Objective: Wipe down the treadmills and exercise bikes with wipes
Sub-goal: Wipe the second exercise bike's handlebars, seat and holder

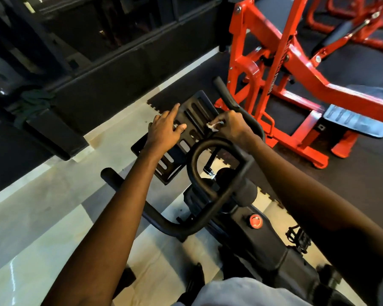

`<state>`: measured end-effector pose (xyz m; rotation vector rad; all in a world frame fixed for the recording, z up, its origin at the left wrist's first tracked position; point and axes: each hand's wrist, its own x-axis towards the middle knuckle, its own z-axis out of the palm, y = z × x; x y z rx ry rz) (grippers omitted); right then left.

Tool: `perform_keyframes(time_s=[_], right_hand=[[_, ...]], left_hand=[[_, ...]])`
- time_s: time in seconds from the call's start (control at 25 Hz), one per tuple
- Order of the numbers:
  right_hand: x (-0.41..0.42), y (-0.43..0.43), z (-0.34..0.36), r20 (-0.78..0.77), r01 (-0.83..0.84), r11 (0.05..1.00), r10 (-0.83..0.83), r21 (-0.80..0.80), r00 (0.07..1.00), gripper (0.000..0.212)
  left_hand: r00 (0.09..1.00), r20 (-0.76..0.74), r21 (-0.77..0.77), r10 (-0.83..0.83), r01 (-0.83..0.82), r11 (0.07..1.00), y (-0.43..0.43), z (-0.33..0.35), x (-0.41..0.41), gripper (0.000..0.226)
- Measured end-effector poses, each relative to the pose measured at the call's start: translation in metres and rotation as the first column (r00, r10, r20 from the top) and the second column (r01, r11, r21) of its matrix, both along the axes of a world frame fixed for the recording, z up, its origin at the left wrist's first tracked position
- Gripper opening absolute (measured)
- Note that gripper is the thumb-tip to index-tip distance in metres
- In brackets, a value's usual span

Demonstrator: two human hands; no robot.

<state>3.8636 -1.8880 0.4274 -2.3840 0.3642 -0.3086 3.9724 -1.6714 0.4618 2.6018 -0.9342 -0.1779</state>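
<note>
Nearest the camera, the exercise bike (263,246) shows its black frame, with a red knob (255,221) on top and a pedal (296,236) low on the right. It looks heavy and rigid, so rubbing is unlikely to shift it. Just beyond, the handlebar (208,142) curves in a closed loop of smooth dark tube. That surface is probably slick when damp and is best wiped by wrapping the cloth round it.

Past the loop sits a flat black tray (195,113) cut with long slots and tilted up towards the person. The left hand (165,129) rests on it with the fingers fairly straight and spread. It grips nothing and appears only to steady the plate.

The right hand (232,127) is curled round a small white wipe (212,126), bunched at the fingertips and pressed to the tray's right edge, near where the bar passes. The wipe looks thin, soft and limp, and likely tears or rolls up if dragged over slot edges. It is better held as a wad under the fingertips than by a corner. The slot edges may snag it, so short strokes along the slots seem wiser.

Farther off on the right, a red machine (296,69) stands on dark matting (285,155). On the left, pale floor tiles (53,206) run up to a dark wall.
</note>
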Motion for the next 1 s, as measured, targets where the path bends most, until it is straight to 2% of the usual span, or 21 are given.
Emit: perform_keyframes(time_s=[0.16, 0.32, 0.48, 0.6, 0.72, 0.84, 1.0], right_hand=[[-0.015, 0.007, 0.000, 0.056, 0.137, 0.989, -0.141, 0.064, 0.989, 0.009], [-0.049, 0.004, -0.003, 0.055, 0.320, 0.947, -0.320, 0.011, 0.946, 0.021], [-0.095, -0.004, 0.003, 0.048, 0.384, 0.923, -0.384, 0.005, 0.922, 0.022], [-0.141, -0.010, 0.013, 0.062, 0.398, 0.917, -0.397, -0.012, 0.916, 0.033], [-0.196, -0.015, 0.027, 0.060, 0.459, 0.888, -0.458, -0.017, 0.887, 0.038], [-0.251, -0.027, 0.047, 0.029, 0.595, 0.803, -0.595, -0.020, 0.803, 0.032], [-0.330, -0.031, 0.057, 0.081, 0.782, 0.622, -0.778, -0.045, 0.623, 0.020]], left_hand=[[0.999, -0.025, -0.039, -0.042, 0.041, 0.998, 0.003, -0.002, 0.004, 0.071], [0.993, -0.104, -0.057, -0.045, 0.040, 0.998, 0.003, -0.001, 0.012, 0.071], [0.985, -0.170, -0.081, -0.006, -0.008, 0.997, 0.000, 0.003, 0.010, 0.070], [0.999, -0.053, -0.090, -0.006, 0.001, 0.996, 0.000, 0.000, -0.005, 0.067], [0.985, 0.127, -0.138, -0.120, 0.138, 0.981, -0.005, -0.008, -0.016, 0.057], [0.955, 0.177, -0.201, -0.237, 0.271, 0.941, -0.034, -0.009, -0.029, 0.049], [0.888, 0.125, -0.268, -0.442, 0.459, 0.847, -0.086, 0.001, -0.061, 0.043]])
